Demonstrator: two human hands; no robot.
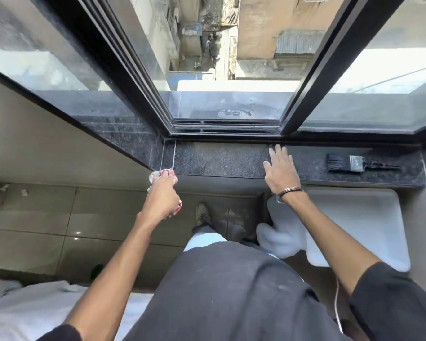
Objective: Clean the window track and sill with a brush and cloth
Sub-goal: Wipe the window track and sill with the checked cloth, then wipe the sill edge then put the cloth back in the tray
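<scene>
Cloth at the sill's front edge, brush lying idle.
L hand [163, 193] has its grip closed round a red-and-white cloth [158, 175], pressed to the front edge of the granite sill [219, 161] near its left end. R hand [279, 168] lies flat, fingers spread, holding nothing. Brush [354, 164] rests on sill to the right, well apart from both hands. Window track [226, 127] sits just behind sill.

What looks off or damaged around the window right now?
The outer ledge beyond the track has a pale, flaky patch, like peeling coating or dried residue. Otherwise nothing stands out: the brush lies flat on the sill, and the left hand holds the cloth at the sill's edge.
</scene>
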